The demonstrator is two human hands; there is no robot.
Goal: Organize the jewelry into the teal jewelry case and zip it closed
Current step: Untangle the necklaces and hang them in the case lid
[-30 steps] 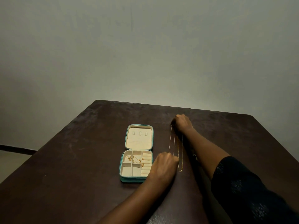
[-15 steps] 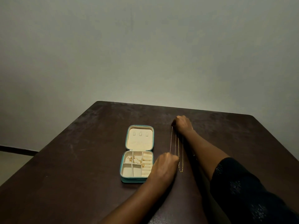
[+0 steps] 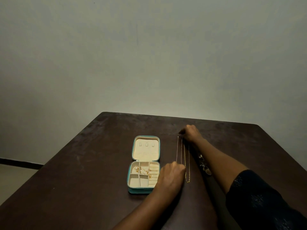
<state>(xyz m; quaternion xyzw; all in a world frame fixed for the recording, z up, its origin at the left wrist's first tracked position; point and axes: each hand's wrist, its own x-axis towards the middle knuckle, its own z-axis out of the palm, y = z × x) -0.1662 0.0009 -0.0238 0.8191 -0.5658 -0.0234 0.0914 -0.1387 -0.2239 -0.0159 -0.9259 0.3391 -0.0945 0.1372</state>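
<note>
While open flat, a teal case (image 3: 140, 191), cream-lined and compartmented.

A dark brown counter (image 3: 79, 171), its top scuffed and faintly mottled, stands before a plain grey-green wall (image 3: 149, 55) in dim light. The wall is brightest just above the counter's far edge and darkens toward the left. At lower left, a dark skirting strip (image 3: 16, 162) runs above a pale floor (image 3: 13, 181).
</note>
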